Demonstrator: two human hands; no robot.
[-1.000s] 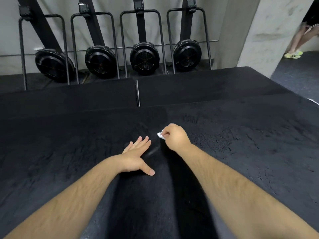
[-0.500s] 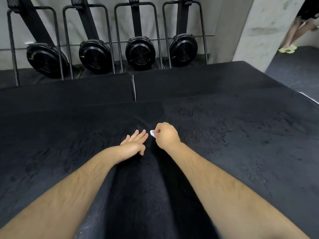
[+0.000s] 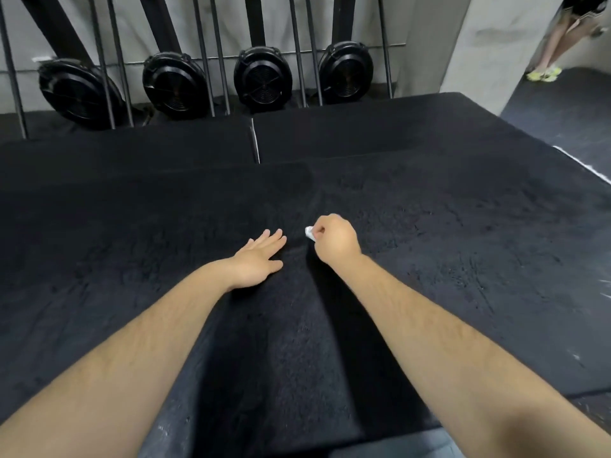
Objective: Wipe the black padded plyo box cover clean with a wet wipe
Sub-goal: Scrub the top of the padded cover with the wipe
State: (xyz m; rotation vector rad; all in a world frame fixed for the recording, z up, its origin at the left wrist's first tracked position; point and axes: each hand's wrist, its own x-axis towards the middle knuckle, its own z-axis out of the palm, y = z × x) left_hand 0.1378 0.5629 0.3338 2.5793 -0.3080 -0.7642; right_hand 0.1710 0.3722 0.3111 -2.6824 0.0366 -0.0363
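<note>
The black padded plyo box cover (image 3: 463, 259) fills most of the view, its surface scuffed and dusty with a darker wiped strip down the middle. My right hand (image 3: 335, 238) grips a small bunched white wet wipe (image 3: 309, 233) and holds it down on the cover near the centre. Only a corner of the wipe shows past my fingers. My left hand (image 3: 261, 256) lies flat on the cover just left of it, fingers straight and together, a small gap away from the wipe.
Two more black padded boxes (image 3: 363, 127) sit behind, split by a narrow gap. Several black fan-wheel machines (image 3: 259, 77) stand on rails against the back wall. A concrete pillar (image 3: 479, 41) rises at the right, with another person's legs (image 3: 555, 44) beyond it.
Over the last second my right hand slid the wipe a little left, then back right, while the left hand stayed flat beside it. The camera tilted down slightly.
</note>
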